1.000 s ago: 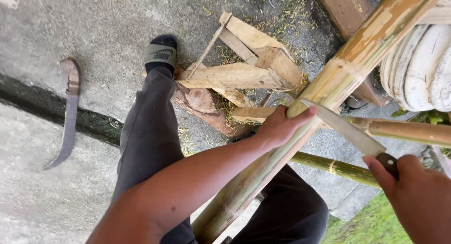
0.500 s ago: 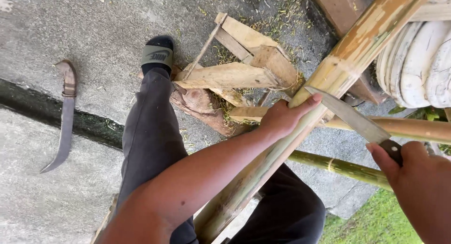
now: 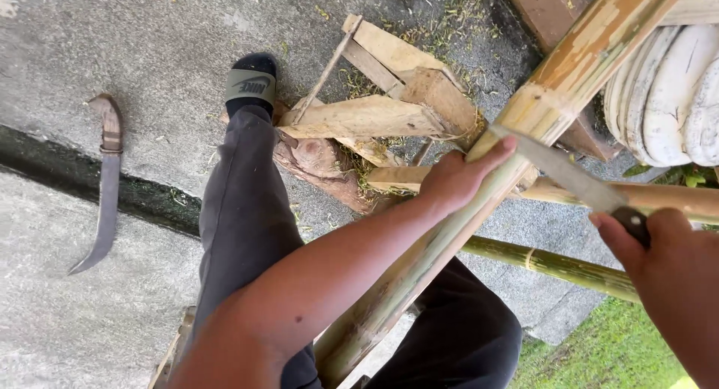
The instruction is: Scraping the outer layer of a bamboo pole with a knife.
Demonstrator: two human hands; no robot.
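**Bamboo under the blade**

Bamboo was the thing in hand: a thick, pale pole ran slantwise from between the person's knees up toward the top right corner, its skin mottled yellow and tan, one end low by the dark trousers. The left hand was clasped round it about midway, fingers wrapped over the top, thumb pointing up the pole. Just above that thumb a knife lay flat against the pole's surface, its long grey blade angled across the culm. The right hand was clenched on the knife's dark handle, off to the right.

To my eye the step was shaving or splitting the pole, with the blade set and the left hand steadying. The next stroke would call for a firm hold and the edge kept clear of that thumb, which sat very near the steel.

Beneath the pole lay a thinner green cane and another tan one, both running rightward. Beyond the hand stood a rough stack of wood offcuts, with a sandalled foot planted beside it on the concrete. Well apart, at the left, a curved sickle rested across a dark crack. Grass showed at the bottom right.
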